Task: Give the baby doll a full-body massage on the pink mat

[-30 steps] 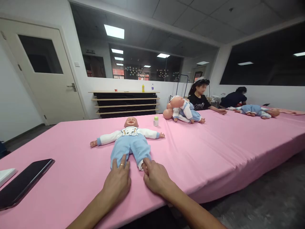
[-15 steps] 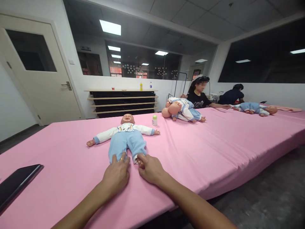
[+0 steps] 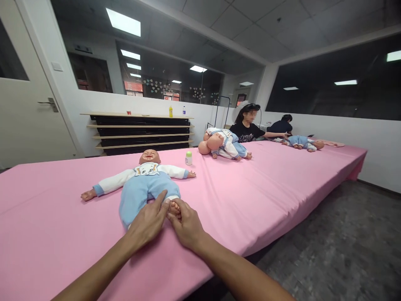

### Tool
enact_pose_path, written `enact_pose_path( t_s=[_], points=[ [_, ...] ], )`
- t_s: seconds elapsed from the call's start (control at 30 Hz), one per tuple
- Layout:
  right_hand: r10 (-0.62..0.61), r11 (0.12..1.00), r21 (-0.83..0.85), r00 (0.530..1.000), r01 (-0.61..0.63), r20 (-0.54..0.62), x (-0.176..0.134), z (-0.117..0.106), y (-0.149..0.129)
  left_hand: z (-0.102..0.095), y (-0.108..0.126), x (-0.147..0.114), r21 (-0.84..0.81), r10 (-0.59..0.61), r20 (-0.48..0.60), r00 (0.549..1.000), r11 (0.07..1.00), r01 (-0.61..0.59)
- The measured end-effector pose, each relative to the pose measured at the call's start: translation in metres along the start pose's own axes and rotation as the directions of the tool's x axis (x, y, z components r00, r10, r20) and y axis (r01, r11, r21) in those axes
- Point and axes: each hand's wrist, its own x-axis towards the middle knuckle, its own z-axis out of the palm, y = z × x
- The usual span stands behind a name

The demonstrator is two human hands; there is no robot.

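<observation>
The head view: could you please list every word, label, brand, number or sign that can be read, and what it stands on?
No text can be read with certainty.
Co-worker's black T-shirt: pale lettering, too blurred.
Green-capped white bottle: label marks, too small.
Yellow bottle and blue-labelled bottle: too small.
Doll's top: an animal-face print, no lettering visible.

From here I have room to pass low over the pink cloth (image 3: pixel 250 192) right of the near doll (image 3: pixel 143 182); farther back, the green-capped bottle (image 3: pixel 188 159) and the piled dolls (image 3: pixel 228 144) stand in my way, a narrow gap between them.
</observation>
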Motion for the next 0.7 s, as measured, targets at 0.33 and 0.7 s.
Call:
enact_pose_path(
  t_s=[0.33, 0.7],
  points=[
    [0.005, 0.98, 0.2, 0.998, 0.009, -0.066, 0.001, 0.003, 0.0, 0.016, -0.003, -0.002, -0.67, 0.133, 0.191, 0.973, 0.742, 0.031],
    [-0.048, 0.937, 0.339, 0.993, 0.081, -0.104, 0.003, 0.003, 0.004, 0.023, 0.004, -0.012, -0.833, 0.131, 0.195, 0.972, 0.546, 0.093]
  ],
)
